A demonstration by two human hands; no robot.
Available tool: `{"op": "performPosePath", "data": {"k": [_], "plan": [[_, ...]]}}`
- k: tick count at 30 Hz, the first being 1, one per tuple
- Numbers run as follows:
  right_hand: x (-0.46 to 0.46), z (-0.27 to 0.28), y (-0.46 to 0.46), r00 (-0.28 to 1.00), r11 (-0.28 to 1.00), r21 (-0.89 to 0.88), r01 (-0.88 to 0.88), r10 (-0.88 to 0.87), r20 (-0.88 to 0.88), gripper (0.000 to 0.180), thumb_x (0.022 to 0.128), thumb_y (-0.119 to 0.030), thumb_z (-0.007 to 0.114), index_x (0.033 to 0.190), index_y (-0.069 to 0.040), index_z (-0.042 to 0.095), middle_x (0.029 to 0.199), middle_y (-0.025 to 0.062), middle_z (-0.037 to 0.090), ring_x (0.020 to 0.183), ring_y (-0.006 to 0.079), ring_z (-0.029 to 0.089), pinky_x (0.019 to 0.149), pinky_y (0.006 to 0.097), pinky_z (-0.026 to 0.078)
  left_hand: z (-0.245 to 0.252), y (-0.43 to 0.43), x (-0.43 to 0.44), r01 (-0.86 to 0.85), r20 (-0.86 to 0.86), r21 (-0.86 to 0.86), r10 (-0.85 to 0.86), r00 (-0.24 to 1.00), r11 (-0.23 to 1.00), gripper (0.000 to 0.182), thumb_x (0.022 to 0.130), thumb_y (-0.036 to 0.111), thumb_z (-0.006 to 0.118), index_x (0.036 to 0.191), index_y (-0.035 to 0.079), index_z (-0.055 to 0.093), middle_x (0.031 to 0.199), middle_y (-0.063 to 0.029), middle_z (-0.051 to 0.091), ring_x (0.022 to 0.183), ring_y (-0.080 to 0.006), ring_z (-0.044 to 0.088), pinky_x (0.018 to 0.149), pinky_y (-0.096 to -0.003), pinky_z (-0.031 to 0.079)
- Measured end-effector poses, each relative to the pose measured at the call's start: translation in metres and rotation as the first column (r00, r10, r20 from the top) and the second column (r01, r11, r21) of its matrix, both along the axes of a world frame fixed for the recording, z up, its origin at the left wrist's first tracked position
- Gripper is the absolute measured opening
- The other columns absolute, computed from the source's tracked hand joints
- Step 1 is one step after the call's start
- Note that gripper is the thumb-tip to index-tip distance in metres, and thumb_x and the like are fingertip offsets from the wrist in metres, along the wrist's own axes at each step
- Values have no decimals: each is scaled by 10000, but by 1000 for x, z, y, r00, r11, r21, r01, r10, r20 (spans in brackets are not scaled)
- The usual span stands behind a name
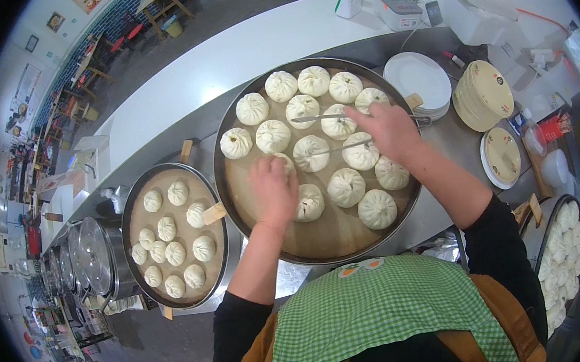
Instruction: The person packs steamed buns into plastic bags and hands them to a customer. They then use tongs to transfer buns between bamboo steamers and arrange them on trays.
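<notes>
A large round steamer tray holds many pleated steamed buns, one of them near its middle. My right hand grips a pair of metal tongs, whose two arms are spread apart over the buns. Blurred, my left hand is at a bun on the left part of the tray and partly covers it; whether its fingers hold that bun cannot be told. Another bun, with dark filling showing at its top, lies just right of my left hand.
A smaller round tray with small buns stands on the left, beside lidded steel pots. On the right are white plates, patterned plates and another bun-filled steamer. A white counter runs behind the large tray.
</notes>
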State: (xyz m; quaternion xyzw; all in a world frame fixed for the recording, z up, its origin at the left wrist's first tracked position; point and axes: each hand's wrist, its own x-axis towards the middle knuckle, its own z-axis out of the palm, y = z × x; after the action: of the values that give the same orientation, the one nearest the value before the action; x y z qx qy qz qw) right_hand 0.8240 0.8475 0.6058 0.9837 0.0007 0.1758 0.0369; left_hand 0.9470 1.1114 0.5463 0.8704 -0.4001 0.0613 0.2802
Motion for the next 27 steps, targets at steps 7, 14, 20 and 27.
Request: {"op": "performPosePath", "data": {"k": [7, 14, 20, 27], "plan": [[28, 7, -10, 992, 985, 125, 123, -125, 9, 705, 733, -32, 662, 1391, -255, 540, 858, 86, 553, 826, 287, 592, 703, 420, 496, -7, -5, 25, 17, 115, 83, -27, 993, 996, 336, 743, 211, 762, 1029, 76, 649, 1307, -168, 539, 1212, -355, 482, 993, -468, 396], [62, 10, -28, 935, 937, -2, 348, -347, -76, 576, 839, -46, 572, 1384, -228, 528, 952, 100, 609, 925, 294, 624, 755, 418, 522, 4, 19, 26, 48, 36, 157, -54, 998, 986, 419, 713, 240, 749, 1093, 88, 660, 1399, -184, 475, 1291, -368, 431, 1025, -498, 367], [100, 4, -42, 918, 916, -71, 394, -396, -24, 552, 871, -80, 561, 1397, -239, 506, 984, 103, 620, 930, 287, 634, 746, 411, 527, 12, -12, 56, 42, 41, -10, -42, 998, 999, 463, 784, 278, 740, 1189, 78, 636, 1400, -182, 479, 1284, -361, 444, 1045, -489, 366], [94, 2, -65, 833, 829, -100, 551, -553, 11, 511, 880, -75, 556, 1362, -240, 510, 961, 88, 616, 897, 271, 646, 701, 426, 530, 7, -38, 81, 51, 45, 146, -58, 997, 988, 393, 818, 264, 729, 1148, 65, 651, 1252, -150, 585, 1208, -350, 498, 1009, -475, 392]]}}
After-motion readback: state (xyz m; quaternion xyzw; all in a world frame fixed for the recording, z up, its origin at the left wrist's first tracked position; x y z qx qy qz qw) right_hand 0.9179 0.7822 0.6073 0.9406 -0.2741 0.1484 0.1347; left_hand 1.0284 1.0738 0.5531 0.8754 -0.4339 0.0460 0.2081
